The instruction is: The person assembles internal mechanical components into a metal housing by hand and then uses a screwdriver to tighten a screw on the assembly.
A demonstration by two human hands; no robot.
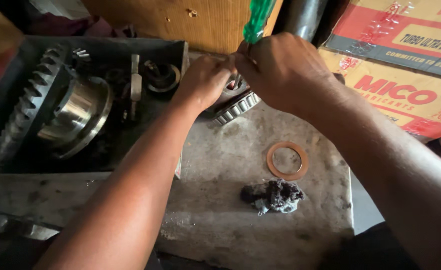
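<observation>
Tapered steel roller bearing (236, 106), its ring of bright rollers showing, sits on the grey, grimy surface (220, 200) directly under the fingers of both hands. The left hand (205, 80) curls its fingers closed over the bearing's top and steadies it. The right hand (285, 70) is wrapped tight around a green translucent-handled screwdriver (257, 19), whose shaft points down into the bearing between the two sets of fingers; the tip is hidden. How far the work on the bearing has gone cannot be told, as the fingers cover its centre. Nearer the person than the fingers lie a flat copper-coloured ring washer (287, 160) and a dark greasy lump of rag (274, 195), both apart from the bearing. Left of the fingers, a black metal tray (170, 47) holds a large toothed steel ring gear (35, 107).
</observation>
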